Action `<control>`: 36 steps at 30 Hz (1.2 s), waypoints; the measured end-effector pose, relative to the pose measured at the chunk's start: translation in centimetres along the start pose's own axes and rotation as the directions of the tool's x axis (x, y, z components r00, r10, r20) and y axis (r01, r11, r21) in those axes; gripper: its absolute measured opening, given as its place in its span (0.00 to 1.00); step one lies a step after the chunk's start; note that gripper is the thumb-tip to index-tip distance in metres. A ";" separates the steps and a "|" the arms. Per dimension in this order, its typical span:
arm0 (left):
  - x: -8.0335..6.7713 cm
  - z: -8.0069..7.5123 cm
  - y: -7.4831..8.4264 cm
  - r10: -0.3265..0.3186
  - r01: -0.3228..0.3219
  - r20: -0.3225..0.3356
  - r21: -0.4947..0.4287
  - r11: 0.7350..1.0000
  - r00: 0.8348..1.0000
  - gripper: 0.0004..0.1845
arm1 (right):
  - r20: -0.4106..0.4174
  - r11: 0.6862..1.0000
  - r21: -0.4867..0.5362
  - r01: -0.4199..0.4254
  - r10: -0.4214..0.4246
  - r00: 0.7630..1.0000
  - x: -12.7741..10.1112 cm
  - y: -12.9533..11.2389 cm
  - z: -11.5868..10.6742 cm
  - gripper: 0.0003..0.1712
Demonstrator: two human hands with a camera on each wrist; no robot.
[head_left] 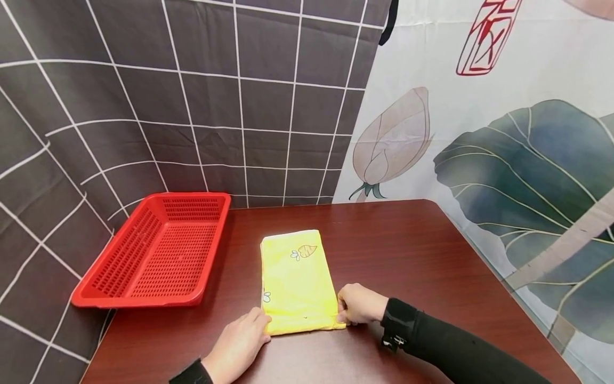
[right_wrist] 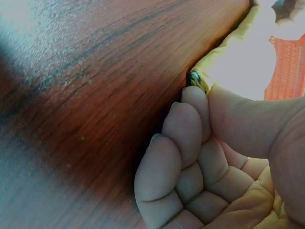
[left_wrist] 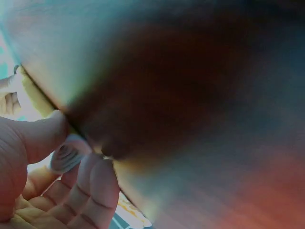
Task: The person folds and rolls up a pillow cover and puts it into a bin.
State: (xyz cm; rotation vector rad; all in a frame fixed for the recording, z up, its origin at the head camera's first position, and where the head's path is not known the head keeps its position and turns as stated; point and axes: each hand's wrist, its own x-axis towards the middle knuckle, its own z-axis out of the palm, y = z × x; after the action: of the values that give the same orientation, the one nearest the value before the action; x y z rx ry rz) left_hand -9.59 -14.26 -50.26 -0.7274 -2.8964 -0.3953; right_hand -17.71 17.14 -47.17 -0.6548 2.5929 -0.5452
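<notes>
A folded yellow cloth (head_left: 299,282) with small printed figures lies lengthwise on the table, its near edge rolled up. At the near left corner my left hand (head_left: 242,338) pinches the roll between thumb and fingers. The spiral end of the rolled cloth (left_wrist: 68,155) shows between the left thumb and fingers (left_wrist: 97,183) in the left wrist view. My right hand (head_left: 360,304) pinches the near right corner. In the right wrist view, the right thumb and curled fingers (right_wrist: 181,129) meet at the end of the roll (right_wrist: 200,76); the cloth's top is washed out by glare.
A red plastic basket (head_left: 206,277) with perforated walls stands at the left of the dark brown table (head_left: 393,240). Behind the table hang a grey grid-patterned cloth (head_left: 268,101) and a white cloth with printed leaves (head_left: 527,160).
</notes>
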 end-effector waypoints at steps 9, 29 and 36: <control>0.2 -0.4 -0.3 -0.080 0.083 0.063 -0.052 0.995 0.995 0.13 | 0.006 1.000 -0.004 -0.022 0.022 1.000 0.3 0.2 0.2 0.18; 1.9 -1.3 0.7 -0.169 0.172 0.054 -0.051 0.984 0.984 0.04 | -0.169 0.784 -0.372 0.497 -0.584 0.794 -0.2 0.4 1.3 0.18; 1.4 0.0 1.3 0.225 -0.176 -0.187 0.248 0.953 0.956 0.02 | -0.198 0.701 -0.520 0.488 -0.654 0.730 -1.5 -0.3 2.6 0.16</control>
State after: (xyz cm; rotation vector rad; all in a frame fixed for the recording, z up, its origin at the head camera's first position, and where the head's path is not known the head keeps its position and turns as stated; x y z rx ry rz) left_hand -10.21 -12.58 -49.69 -0.8716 -2.5784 -0.1047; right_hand -15.18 16.98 -48.79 -1.7334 2.8528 -0.2651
